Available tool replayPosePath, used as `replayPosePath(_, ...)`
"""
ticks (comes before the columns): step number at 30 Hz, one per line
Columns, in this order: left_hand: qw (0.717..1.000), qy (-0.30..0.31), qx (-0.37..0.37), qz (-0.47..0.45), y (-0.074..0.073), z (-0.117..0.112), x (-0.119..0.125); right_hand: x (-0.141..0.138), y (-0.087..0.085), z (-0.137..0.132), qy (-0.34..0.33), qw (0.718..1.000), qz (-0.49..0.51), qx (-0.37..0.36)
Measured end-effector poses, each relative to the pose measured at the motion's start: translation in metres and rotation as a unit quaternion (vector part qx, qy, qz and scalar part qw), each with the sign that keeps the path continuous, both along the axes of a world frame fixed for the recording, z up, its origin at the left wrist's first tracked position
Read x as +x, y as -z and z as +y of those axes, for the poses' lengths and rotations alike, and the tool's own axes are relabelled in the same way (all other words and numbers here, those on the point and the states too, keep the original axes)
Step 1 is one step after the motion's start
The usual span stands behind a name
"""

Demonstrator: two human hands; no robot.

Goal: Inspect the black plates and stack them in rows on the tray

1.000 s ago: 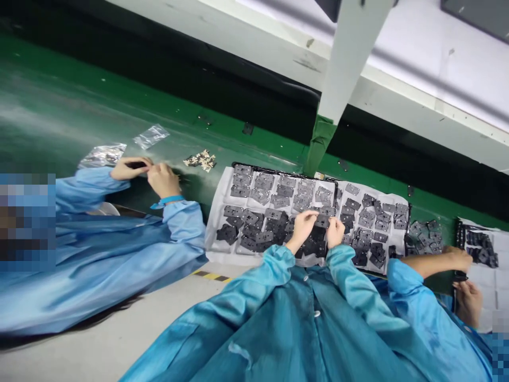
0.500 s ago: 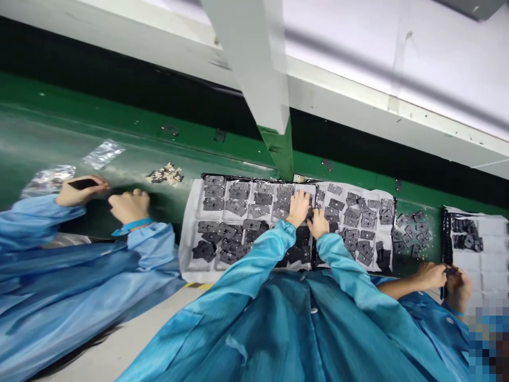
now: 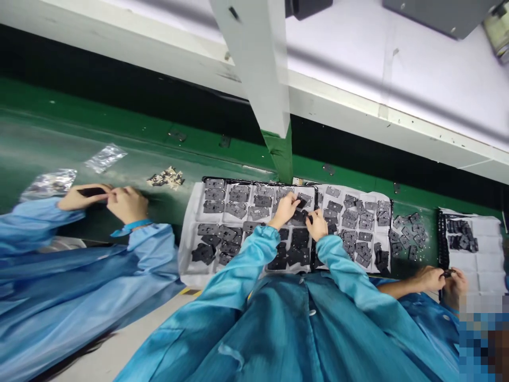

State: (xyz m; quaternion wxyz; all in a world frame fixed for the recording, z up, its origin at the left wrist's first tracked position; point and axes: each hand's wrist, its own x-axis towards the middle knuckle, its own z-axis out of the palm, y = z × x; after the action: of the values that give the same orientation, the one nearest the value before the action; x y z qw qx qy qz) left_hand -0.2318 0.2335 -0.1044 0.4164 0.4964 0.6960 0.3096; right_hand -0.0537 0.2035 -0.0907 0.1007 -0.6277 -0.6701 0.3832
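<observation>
My left hand (image 3: 284, 209) is over the upper right compartments of a white-lined tray (image 3: 188, 233), its thumb and fingers closed on a small flat black plate (image 3: 301, 203). Close beside it on the right, my right hand (image 3: 317, 225) pinches a small dark piece (image 3: 309, 219) whose shape is mostly hidden by the fingers. Dark plates with small cut-outs lie in loose piles in the tray's compartments. A second white-lined tray (image 3: 361, 192) with similar plates adjoins on the right, partly under my right forearm.
At left, a co-worker's hands (image 3: 126, 205) meet near a heap of small metallic parts (image 3: 167, 178) and clear plastic bags (image 3: 106, 157). At right are loose plates (image 3: 411, 228), another co-worker's hands (image 3: 431, 278) and a third tray (image 3: 487, 260). A post (image 3: 278, 143) stands behind my tray.
My left hand has drawn back to the left and now shows a black plate in its fingers. The right hand stays nearly in place. The left co-worker's hands have come together.
</observation>
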Motion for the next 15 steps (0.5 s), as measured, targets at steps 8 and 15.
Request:
replayPosePath(8,0.953,-0.142,0.042,-0.266,-0.059,-0.040,0.012,-0.032,-0.043,0.001,0.108,0.976,0.190,-0.018)
replayPosePath(15,0.901,-0.237,0.030,-0.363,-0.102,-0.065,0.023,-0.046,-0.098,-0.009,0.230,0.906,0.355,-0.008)
